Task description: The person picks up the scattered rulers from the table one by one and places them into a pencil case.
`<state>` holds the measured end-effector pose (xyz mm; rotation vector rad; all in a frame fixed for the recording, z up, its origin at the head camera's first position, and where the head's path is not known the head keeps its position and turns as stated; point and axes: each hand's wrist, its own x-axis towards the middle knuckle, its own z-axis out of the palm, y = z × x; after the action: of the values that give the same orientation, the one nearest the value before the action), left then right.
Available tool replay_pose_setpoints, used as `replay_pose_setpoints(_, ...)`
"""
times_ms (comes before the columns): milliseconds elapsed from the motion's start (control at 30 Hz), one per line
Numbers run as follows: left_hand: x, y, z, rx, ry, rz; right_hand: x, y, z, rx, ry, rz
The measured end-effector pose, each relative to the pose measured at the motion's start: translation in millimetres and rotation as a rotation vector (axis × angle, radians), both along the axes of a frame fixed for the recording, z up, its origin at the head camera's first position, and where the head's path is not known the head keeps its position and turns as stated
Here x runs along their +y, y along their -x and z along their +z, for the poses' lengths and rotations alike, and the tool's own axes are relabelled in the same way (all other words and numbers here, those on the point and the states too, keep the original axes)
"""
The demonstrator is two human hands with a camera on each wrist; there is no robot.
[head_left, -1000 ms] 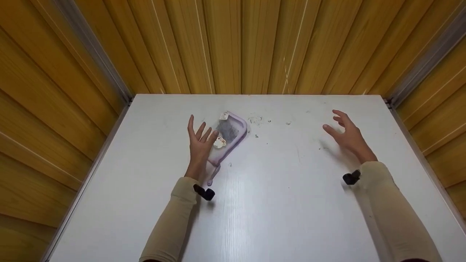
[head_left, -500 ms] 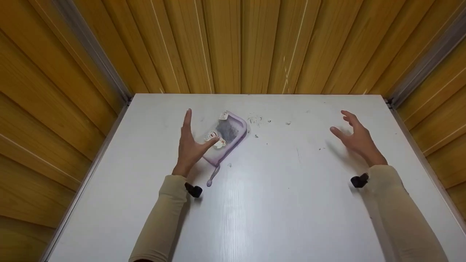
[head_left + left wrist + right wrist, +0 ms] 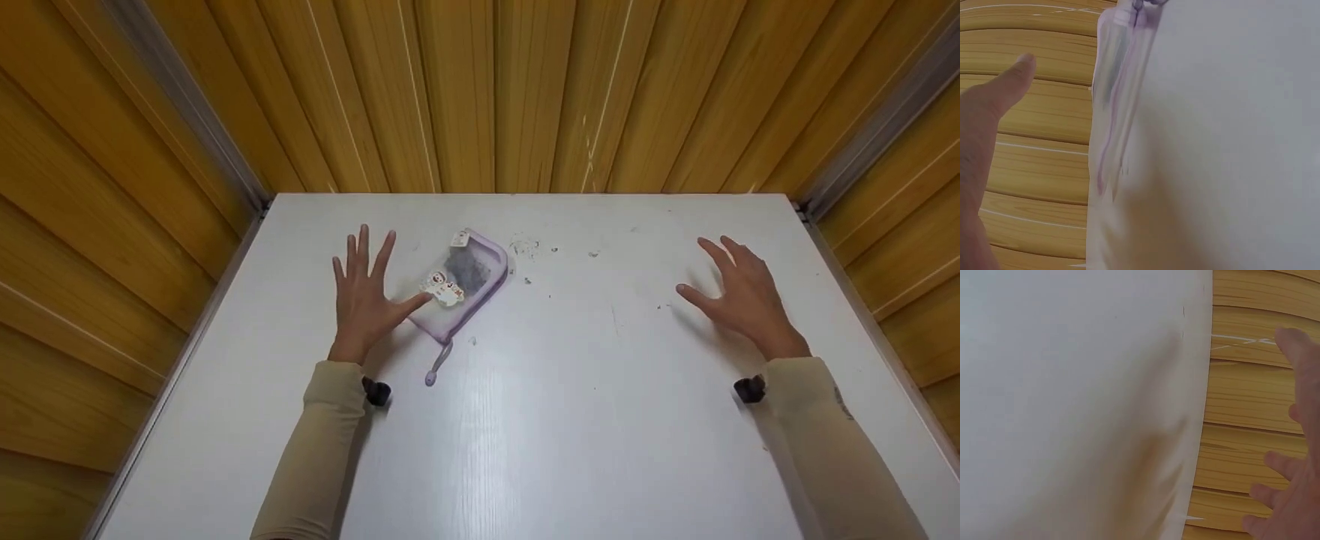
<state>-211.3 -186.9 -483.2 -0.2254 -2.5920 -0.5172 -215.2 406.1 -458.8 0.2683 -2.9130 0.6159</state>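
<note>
A see-through pouch (image 3: 469,274) with a lilac zip edge and cartoon stickers lies on the white table, its zip-pull strap (image 3: 438,365) trailing toward the person. Something dark grey shows through its clear side. My left hand (image 3: 366,307) hovers just left of the pouch, fingers spread, thumb tip overlapping the pouch's left side in the head view. In the left wrist view the pouch (image 3: 1117,84) stands apart from the thumb. Far to the right, my right hand (image 3: 742,300) is held over the table with fingers apart and nothing in it.
The white table (image 3: 540,435) has dark scuff marks (image 3: 527,246) right of the pouch. Wood-look panels (image 3: 517,97) rise behind its back edge and on both sides. Each wrist carries a small black camera (image 3: 376,391).
My left hand has moved left off the pouch and spread its fingers, uncovering more stickers. My right hand has shifted slightly right and turned. The pouch lies where it was.
</note>
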Motion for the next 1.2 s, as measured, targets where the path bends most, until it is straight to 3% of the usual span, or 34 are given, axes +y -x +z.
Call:
replay_pose_setpoints(233, -12.1, -5.4, -1.2, -0.035, 0.092, 0.04, 2.7, -17.7, -4.8, 0.038, -0.092, 0.002)
replay_pose_setpoints(433, -21.3, -9.7, -1.9, -0.081, 0.112, 0.054, 6.0, -30.4, -5.4, 0.051, -0.137, -0.006)
replay_pose_setpoints(700, -25.2, -20.8, -1.3, -0.163, 0.087, 0.046, -2.9, -44.1, -9.1, 0.067, -0.201, -0.001)
replay_pose_setpoints(1200, -27.2, -27.6, -7.0, -0.211, 0.052, 0.032, -17.0, -51.0, -7.8, 0.066, -0.217, 0.017)
